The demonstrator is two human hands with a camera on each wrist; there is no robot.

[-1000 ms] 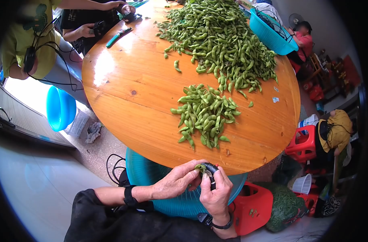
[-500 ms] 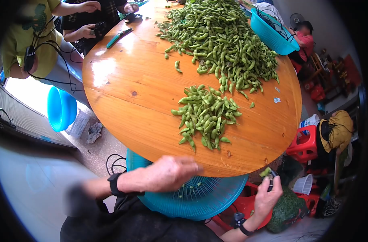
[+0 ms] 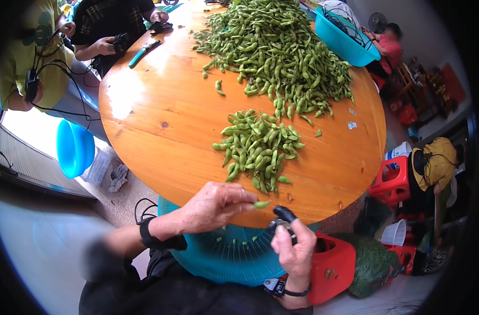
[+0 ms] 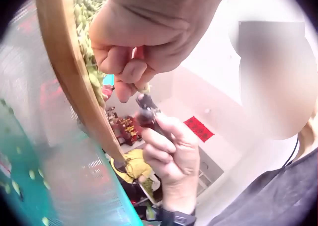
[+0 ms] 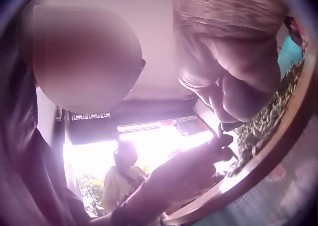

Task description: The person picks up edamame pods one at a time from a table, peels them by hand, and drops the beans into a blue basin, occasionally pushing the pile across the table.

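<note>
Between thumb and fingertips my left hand (image 3: 210, 210) pinches a green soybean pod (image 3: 261, 205), held out over the table's near edge. Just right of the pod is my right hand (image 3: 294, 249), its thumb and index finger (image 3: 285, 213) covered in black and spread apart. Nothing shows between them in the head view. Below both hands sits a teal ribbed basin (image 3: 213, 268) with several shelled beans (image 3: 244, 242) in it. A small heap of pods (image 3: 260, 149) lies on the wooden table in front of the hands. In the left wrist view the black fingertips (image 4: 146, 107) come close to the left fingers.
A large pile of pods (image 3: 281, 47) covers the far part of the round table (image 3: 160, 152). Beside it stands a blue basket (image 3: 344, 39) with cables. At right are a red stool (image 3: 331, 273) and a green net bag (image 3: 373, 268). Two people stand at the far left.
My hands worked together on a pod, then parted, the right swinging out rightward with a pod. Now the right hand is back without it, and my left hand holds a pod.
</note>
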